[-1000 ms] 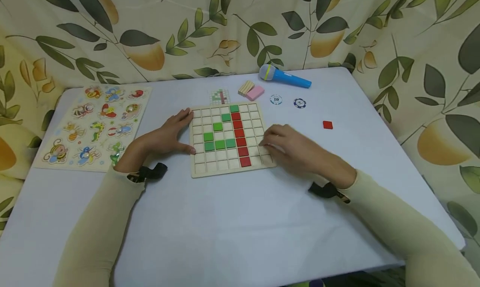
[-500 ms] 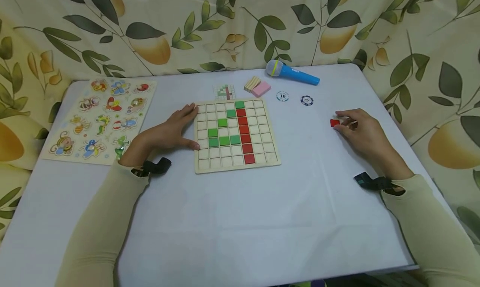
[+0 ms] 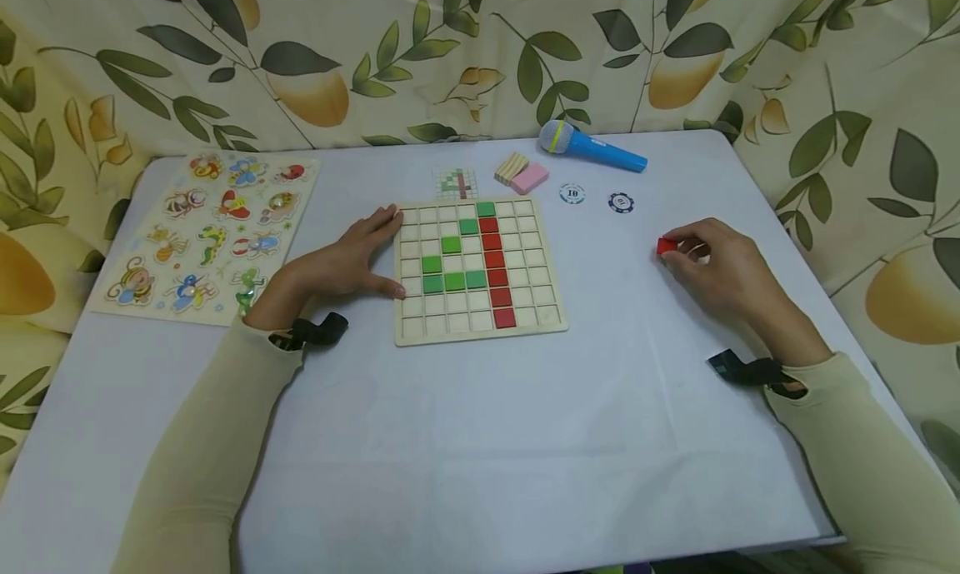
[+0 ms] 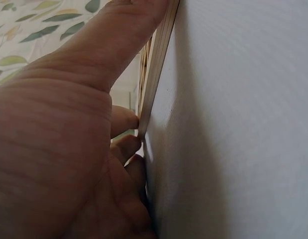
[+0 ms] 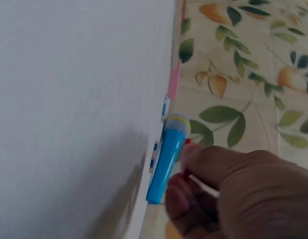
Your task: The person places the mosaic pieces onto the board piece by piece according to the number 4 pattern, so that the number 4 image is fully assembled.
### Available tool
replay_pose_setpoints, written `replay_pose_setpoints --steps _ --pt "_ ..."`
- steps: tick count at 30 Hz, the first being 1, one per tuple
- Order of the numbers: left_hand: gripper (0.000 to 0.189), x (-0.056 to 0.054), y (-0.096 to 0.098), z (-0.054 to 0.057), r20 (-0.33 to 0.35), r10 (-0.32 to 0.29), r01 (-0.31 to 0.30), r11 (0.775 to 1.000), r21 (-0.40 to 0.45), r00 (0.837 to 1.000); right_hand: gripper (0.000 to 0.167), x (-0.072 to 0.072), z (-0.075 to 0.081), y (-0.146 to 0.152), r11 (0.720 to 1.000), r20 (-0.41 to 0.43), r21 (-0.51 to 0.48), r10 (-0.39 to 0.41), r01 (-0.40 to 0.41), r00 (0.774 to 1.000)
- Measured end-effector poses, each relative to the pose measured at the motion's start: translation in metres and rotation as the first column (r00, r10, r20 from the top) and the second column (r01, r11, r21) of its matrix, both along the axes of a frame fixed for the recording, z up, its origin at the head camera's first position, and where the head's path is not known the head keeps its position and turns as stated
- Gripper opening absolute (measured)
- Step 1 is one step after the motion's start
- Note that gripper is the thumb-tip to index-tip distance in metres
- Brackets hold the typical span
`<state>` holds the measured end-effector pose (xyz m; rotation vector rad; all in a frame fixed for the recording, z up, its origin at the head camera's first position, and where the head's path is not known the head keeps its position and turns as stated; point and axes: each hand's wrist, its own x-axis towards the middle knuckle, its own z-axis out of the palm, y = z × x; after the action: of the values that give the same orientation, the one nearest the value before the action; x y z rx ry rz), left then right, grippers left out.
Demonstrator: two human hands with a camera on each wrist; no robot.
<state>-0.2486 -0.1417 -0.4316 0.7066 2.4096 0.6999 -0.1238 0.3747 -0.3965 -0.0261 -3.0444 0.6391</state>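
A pale wooden grid board [image 3: 444, 326] lies on the white table, with green tiles [image 3: 454, 282] and a column of red tiles [image 3: 497, 277] in its squares. My left hand [image 3: 337, 262] touches the board's left edge, thumb and fingers spread; the left wrist view shows the thumb [image 4: 101, 45] along the board's side. Well to the right of the board, my right hand [image 3: 716, 262] pinches a loose red tile [image 3: 665, 247] between thumb and fingers. In the right wrist view only a thin red edge of that tile [image 5: 186, 172] shows.
A small pattern card [image 3: 455, 183] lies behind the board, beside a striped block [image 3: 511, 167] and a pink block [image 3: 529, 178]. Two round chips [image 3: 621, 202] and a blue toy microphone [image 3: 600, 151] lie at the back right. An insect picture board [image 3: 202, 241] is on the left.
My right hand has moved from the board's right side out to the loose red tile and now holds it. The left hand stays at the board's edge; the head view shifted slightly.
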Motion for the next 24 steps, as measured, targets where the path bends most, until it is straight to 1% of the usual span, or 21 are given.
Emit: replay_pose_setpoints --steps 2,3,4,6,7,9,11,13,14,16,18,22,24 --pt "0.126 -0.001 0.000 -0.001 0.000 0.003 -0.003 1.000 0.001 1.000 0.036 -0.001 0.010 -0.018 0.996 -0.027 0.004 0.089 -0.089 0.996" --pt "0.126 0.000 -0.001 -0.001 0.002 0.005 -0.005 1.000 0.007 1.000 0.035 -0.002 0.015 -0.028 0.989 -0.043 0.012 0.145 -0.145 0.988" --pt "0.126 0.000 -0.001 -0.001 0.005 0.007 -0.007 1.000 0.008 1.000 0.033 -0.004 0.019 -0.040 0.978 -0.059 0.028 0.209 -0.208 0.976" --pt "0.126 0.000 -0.003 -0.002 0.011 0.010 -0.010 1.000 0.008 1.000 0.030 -0.009 0.024 -0.065 0.937 -0.072 0.046 0.349 -0.346 0.934" --pt "0.126 0.000 -0.003 -0.003 0.015 0.010 -0.010 1.000 0.009 1.000 0.027 -0.012 0.025 -0.078 0.909 -0.071 0.056 0.416 -0.413 0.907" --pt "0.127 0.000 -0.004 -0.005 0.020 0.007 -0.008 1.000 0.017 1.000 0.023 -0.020 0.025 -0.103 0.852 -0.037 0.058 0.523 -0.521 0.851" --pt "0.127 0.000 -0.003 -0.008 0.020 0.006 -0.006 1.000 0.024 1.000 0.020 -0.028 0.022 -0.124 0.797 0.002 0.048 0.603 -0.603 0.798" --pt "0.127 0.001 -0.001 -0.010 0.027 0.004 -0.005 0.999 0.032 1.000 0.017 -0.035 0.016 -0.138 0.759 0.030 0.037 0.649 -0.650 0.760" --pt "0.127 0.002 0.001 -0.011 0.031 0.005 -0.006 0.999 0.034 1.000 0.015 -0.037 0.013 -0.143 0.748 0.042 0.031 0.662 -0.663 0.749" --pt "0.127 0.002 0.003 -0.010 0.031 0.003 -0.003 1.000 0.026 1.000 0.013 -0.041 0.007 -0.148 0.734 0.040 0.021 0.678 -0.679 0.734" --pt "0.126 0.002 0.005 -0.008 0.029 0.002 -0.003 1.000 0.013 1.000 0.010 -0.043 0.003 -0.151 0.729 0.025 0.013 0.684 -0.684 0.729" --pt "0.126 -0.002 0.003 -0.003 0.014 0.006 -0.006 1.000 -0.016 1.000 0.008 -0.047 0.000 -0.156 0.732 -0.007 0.003 0.681 -0.681 0.732" --pt "0.126 -0.004 0.001 -0.002 0.017 0.004 -0.004 1.000 -0.022 1.000 0.012 -0.048 0.000 -0.157 0.735 0.000 0.000 0.678 -0.678 0.735"
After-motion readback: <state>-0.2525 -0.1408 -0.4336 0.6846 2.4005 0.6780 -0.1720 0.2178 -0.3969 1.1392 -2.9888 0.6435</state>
